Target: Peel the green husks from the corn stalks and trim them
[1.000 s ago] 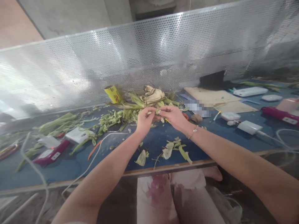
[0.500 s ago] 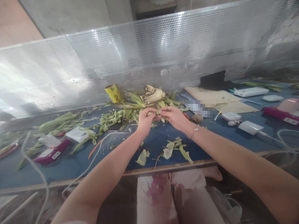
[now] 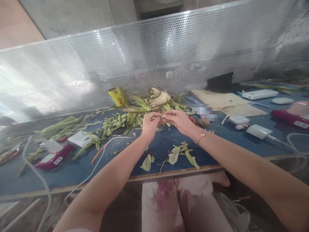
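Note:
My left hand (image 3: 151, 123) and my right hand (image 3: 178, 120) meet fingertip to fingertip over the blue table. Between them they pinch a small pale-green piece of plant (image 3: 163, 116), mostly covered by the fingers, so I cannot tell its exact kind. Just behind and to the left lies a heap of green plant pieces (image 3: 116, 124), like strips of husk or leaf. Dried and green corn husks (image 3: 158, 98) are piled beyond my hands. Closer to me, a few torn pale-green husk bits (image 3: 177, 154) lie near the table's front edge.
A yellow roll (image 3: 117, 96) stands by the perforated metal screen (image 3: 149, 58). Brown paper sheets (image 3: 219, 98), a white charger (image 3: 259, 131) and white cases are on the right. Magenta devices (image 3: 54, 158), a white cable (image 3: 93, 172) and an orange strip (image 3: 98, 154) lie on the left.
Both hands stay in nearly the same place, still pinching the small green piece. Only the fingers have shifted slightly around it.

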{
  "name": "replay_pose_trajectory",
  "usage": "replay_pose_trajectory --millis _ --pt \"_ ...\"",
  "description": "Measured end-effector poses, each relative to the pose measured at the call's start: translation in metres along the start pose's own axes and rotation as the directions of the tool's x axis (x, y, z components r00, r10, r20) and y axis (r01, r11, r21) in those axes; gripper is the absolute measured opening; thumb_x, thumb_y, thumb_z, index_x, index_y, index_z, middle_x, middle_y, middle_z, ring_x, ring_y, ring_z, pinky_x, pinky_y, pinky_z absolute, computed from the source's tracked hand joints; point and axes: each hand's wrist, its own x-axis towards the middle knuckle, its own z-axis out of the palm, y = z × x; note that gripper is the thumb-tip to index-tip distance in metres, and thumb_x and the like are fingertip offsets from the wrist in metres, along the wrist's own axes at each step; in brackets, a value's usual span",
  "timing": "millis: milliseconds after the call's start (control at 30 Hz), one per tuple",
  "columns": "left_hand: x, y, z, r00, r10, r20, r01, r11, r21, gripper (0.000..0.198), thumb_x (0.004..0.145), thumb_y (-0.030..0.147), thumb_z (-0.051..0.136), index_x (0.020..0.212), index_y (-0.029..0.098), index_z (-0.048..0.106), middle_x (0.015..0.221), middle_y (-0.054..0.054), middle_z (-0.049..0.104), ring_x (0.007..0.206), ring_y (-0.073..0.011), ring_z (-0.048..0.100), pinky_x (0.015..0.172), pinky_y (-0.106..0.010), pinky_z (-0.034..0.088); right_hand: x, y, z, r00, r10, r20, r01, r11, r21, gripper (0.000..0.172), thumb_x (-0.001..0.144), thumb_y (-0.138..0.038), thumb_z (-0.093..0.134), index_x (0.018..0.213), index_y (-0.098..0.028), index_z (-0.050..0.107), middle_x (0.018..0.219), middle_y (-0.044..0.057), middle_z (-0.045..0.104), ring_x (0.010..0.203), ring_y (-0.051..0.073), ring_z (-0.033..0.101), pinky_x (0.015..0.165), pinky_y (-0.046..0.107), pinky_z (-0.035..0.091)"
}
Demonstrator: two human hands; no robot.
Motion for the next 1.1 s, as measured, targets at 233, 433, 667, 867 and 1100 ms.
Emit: replay_pose_trajectory --millis 233,433,667,867,1100 --pt "-0.001 0.002 0.0 0.997 0.072 0.022 -0.075 0.979 0.191 0.009 0.065 0.016 0.056 0.072 0.015 0.061 0.061 0.002 0.06 0.049 -0.0097 0.058 0.054 -0.025 0.051 0.0 -0.004 0.0 0.999 0.025 -0.044 -0.024 1.0 0.01 0.021 0.053 -0.019 0.076 0.069 -0.014 0.063 0.065 0.0 0.062 0.06 0.009 0.056 0.066 0.026 0.046" --pt "0.002 0.001 -0.006 0.976 0.21 0.066 -0.22 0.916 0.335 0.012 0.067 0.014 0.055 0.075 0.015 0.064 0.065 0.0 0.062 0.055 -0.0094 0.059 0.057 -0.023 0.049 -0.001 -0.007 0.002 0.996 0.068 -0.061 -0.059 0.988 0.142 0.013 0.055 -0.013 0.074 0.065 -0.013 0.065 0.061 -0.001 0.06 0.056 0.006 0.054 0.063 0.022 0.047" --pt "0.005 -0.004 -0.012 0.907 0.39 0.157 -0.414 0.761 0.499 0.014 0.071 0.017 0.054 0.079 0.016 0.067 0.078 -0.004 0.066 0.071 -0.0127 0.062 0.067 -0.027 0.05 0.004 -0.002 -0.002 0.993 0.084 -0.079 -0.063 0.968 0.244 0.005 0.062 -0.008 0.068 0.062 -0.012 0.066 0.065 0.001 0.062 0.061 0.006 0.056 0.065 0.018 0.049" --pt "0.002 0.001 -0.011 0.875 0.444 0.194 -0.47 0.681 0.561 0.014 0.072 0.016 0.054 0.077 0.017 0.067 0.076 -0.003 0.065 0.07 -0.0113 0.059 0.066 -0.025 0.049 0.003 -0.002 -0.002 0.993 0.089 -0.077 -0.068 0.966 0.249 0.005 0.061 -0.008 0.068 0.062 -0.013 0.066 0.066 0.001 0.062 0.062 0.006 0.056 0.067 0.019 0.048" --pt "-0.002 0.002 -0.006 0.892 0.419 0.168 -0.435 0.703 0.563 0.012 0.072 0.016 0.055 0.082 0.018 0.061 0.075 -0.002 0.065 0.069 -0.0103 0.06 0.066 -0.023 0.049 -0.001 -0.005 0.004 0.991 0.056 -0.12 -0.028 0.974 0.226 0.015 0.052 -0.015 0.077 0.061 -0.014 0.065 0.062 -0.001 0.06 0.055 0.005 0.05 0.056 0.021 0.042"
